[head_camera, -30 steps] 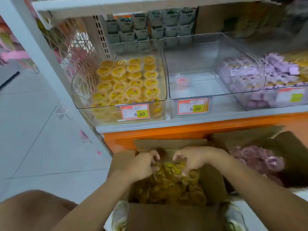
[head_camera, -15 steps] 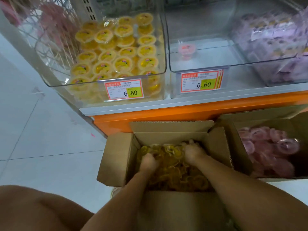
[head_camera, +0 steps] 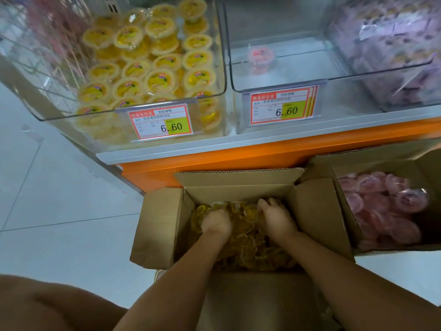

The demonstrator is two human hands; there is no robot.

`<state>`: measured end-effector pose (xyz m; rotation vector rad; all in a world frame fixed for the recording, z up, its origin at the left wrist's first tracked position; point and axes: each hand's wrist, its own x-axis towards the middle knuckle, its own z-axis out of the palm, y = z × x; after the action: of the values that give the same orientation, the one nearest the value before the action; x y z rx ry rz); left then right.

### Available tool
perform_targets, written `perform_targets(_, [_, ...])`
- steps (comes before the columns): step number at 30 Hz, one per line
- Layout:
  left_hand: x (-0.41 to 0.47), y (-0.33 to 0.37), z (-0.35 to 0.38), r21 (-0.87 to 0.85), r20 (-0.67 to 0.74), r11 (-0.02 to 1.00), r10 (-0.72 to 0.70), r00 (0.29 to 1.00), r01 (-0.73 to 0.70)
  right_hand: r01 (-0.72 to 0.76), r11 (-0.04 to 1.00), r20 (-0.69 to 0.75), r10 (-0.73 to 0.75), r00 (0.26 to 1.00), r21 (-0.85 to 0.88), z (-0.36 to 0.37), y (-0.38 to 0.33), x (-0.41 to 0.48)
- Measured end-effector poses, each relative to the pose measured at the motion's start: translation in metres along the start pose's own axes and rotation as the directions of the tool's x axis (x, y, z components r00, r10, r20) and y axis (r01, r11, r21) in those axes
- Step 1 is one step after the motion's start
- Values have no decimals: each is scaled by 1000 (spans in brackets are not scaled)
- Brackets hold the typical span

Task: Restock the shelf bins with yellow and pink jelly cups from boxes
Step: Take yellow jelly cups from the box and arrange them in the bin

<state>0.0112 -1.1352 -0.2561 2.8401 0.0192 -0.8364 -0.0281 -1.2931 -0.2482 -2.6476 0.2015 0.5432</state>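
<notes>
- Your right grip [head_camera: 276, 217] curls over yellow cups [head_camera: 250, 247]; left grip [head_camera: 216, 223] is buried, hold unclear.
- Overfull handfuls could drop cups beside the box [head_camera: 157, 225] on lifting.

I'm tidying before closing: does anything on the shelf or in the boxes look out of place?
The middle bin stands out: it holds a single pink cup near the back, while the left bin is heaped with yellow cups, some tilted. No spill or damage shows.
</notes>
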Motion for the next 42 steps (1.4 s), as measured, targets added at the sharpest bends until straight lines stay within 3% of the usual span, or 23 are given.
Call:
perform_targets(4, [-7,-12,-6,-216,68,976,40,997,-25,-43,987,13,41,999,155,-19,-3,-8])
perform_targets(8, [-21,-20,-39,-385,158,922,111,981,-42,-58,976,143,28,989,209,-46,-11,-20])
perform_targets(10, [-33,-22,-69,-450,312,893,178,933,-20,-18,983,203,-20,979,185,-65,-18,-26])
perform_targets(12, [-48,-23,-107,-448,484,894,243,841,0,-2,979,310,-62,949,203,-93,-27,-33])
perform_targets(15, [-71,-25,-162,-452,549,890,325,770,-53,58,973,407,-147,901,224,-147,-45,-46])
perform_targets(19, [-88,-33,-226,-541,406,831,391,826,-127,207,886,187,-305,934,414,-219,-76,-77])
perform_targets(22, [-94,-40,-268,-615,242,755,455,857,-227,251,679,81,-417,905,690,-260,-95,-107])
perform_targets(26, [-118,-29,-309,-848,59,477,517,854,-231,332,509,-54,-485,873,794,-297,-122,-125])
perform_targets(30, [-132,-26,-331,-913,-2,340,547,837,-225,394,488,-53,-575,817,779,-322,-149,-120])
perform_targets(32, [-131,-28,-336,-936,-28,284,524,851,-206,425,525,-26,-607,794,737,-330,-163,-108])
perform_targets(35, [-115,-32,-339,-954,-116,204,421,900,-218,477,666,-94,-525,846,574,-336,-183,-80])
perform_targets(37, [-101,-35,-342,-958,-177,157,331,927,-239,430,717,-137,-431,892,549,-335,-198,-59])
perform_targets(42, [-77,-50,-350,-950,-253,137,181,950,-279,264,639,-137,-242,961,722,-336,-241,-11])
